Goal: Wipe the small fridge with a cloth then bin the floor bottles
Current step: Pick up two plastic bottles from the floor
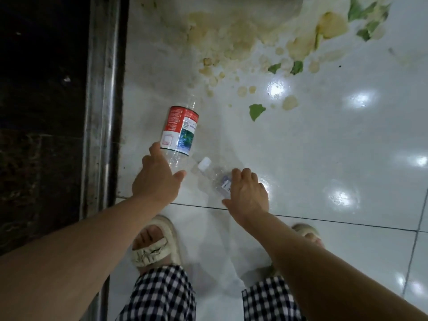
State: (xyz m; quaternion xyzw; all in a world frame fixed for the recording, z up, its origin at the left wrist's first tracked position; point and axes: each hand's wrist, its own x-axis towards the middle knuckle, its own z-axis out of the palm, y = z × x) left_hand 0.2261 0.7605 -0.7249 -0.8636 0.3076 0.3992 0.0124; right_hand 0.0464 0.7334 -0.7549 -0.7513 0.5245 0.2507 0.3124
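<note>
Two bottles on the tiles, a hand at each

The larger bottle (179,133) lies on its side on the glossy pale floor (324,158), close to the dark metal-edged threshold (102,107) on the left. Its long axis runs nearly up and down the view, tilted a little to the right; the narrow neck end points away from the person and the base points back toward them. It is clear plastic with a wide wrapped label, red and white on one side, blue-green and white on the other. No cap can be made out at its far end.

The left hand (156,179) is at the base of this bottle: the fingers curve along its left side and the thumb sticks out to the right under the clear bottom, so the hand cups it, though whether the grip is closed cannot be told.

The smaller bottle (214,174) lies just to the right, its axis slanting, white cap toward the upper left and near the larger bottle's base, body running down-right. It is clear with a small white-and-blue label. The right hand (247,193) lies over its lower half, fingers bent down across it and thumb out to the left.

Farther off, yellowish stains (231,35) and green leaf scraps (256,111) spread over the floor. Below, the person's feet in cream sandals (157,242) and checked trousers (159,295) show
</note>
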